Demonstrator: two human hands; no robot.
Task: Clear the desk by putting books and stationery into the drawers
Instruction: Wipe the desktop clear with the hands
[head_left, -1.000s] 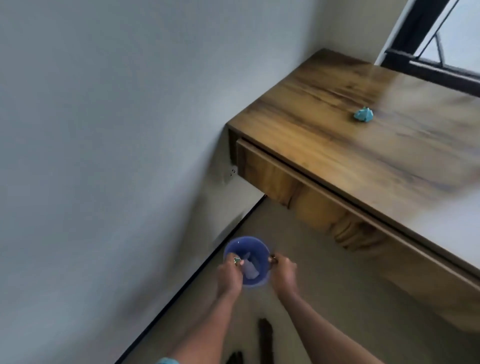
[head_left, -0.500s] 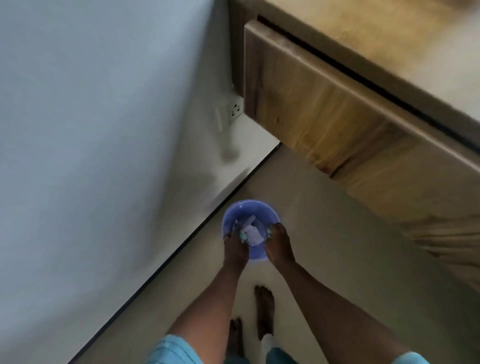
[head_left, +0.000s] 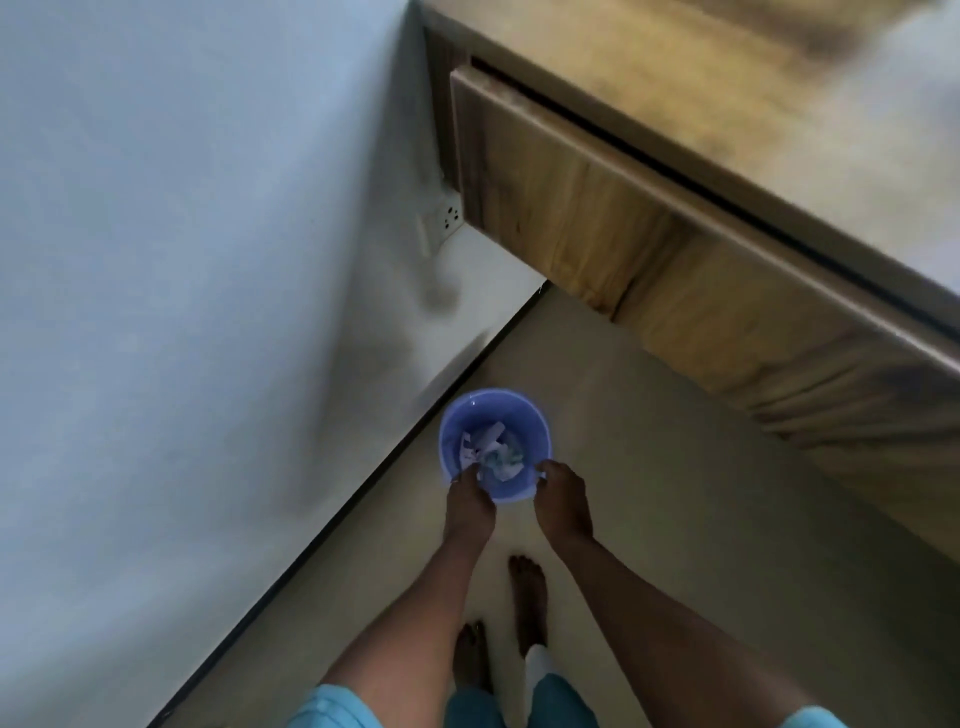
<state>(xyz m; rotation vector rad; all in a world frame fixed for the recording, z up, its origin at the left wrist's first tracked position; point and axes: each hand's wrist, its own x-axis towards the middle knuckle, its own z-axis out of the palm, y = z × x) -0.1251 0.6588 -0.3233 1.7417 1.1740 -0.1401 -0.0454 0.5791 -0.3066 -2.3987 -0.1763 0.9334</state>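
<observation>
sleeves (head_left: 332, 704): short, light blue | forearms (head_left: 431, 597): bare | legwear (head_left: 563, 701): teal | feet (head_left: 527, 592): bare

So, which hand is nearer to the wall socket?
Left. The left hand grips the blue bucket rim on the wall socket side; the right hand grips the opposite side.

A lilac-blue bucket (head_left: 524, 421) is seen holding white and teal paper scraps (head_left: 491, 449), while streaked brown wood grain is shown on the drawer front (head_left: 571, 197), beige on the floor (head_left: 675, 519), pale grey on the wall (head_left: 182, 260) and turquoise on the sleeves (head_left: 332, 709).
</observation>
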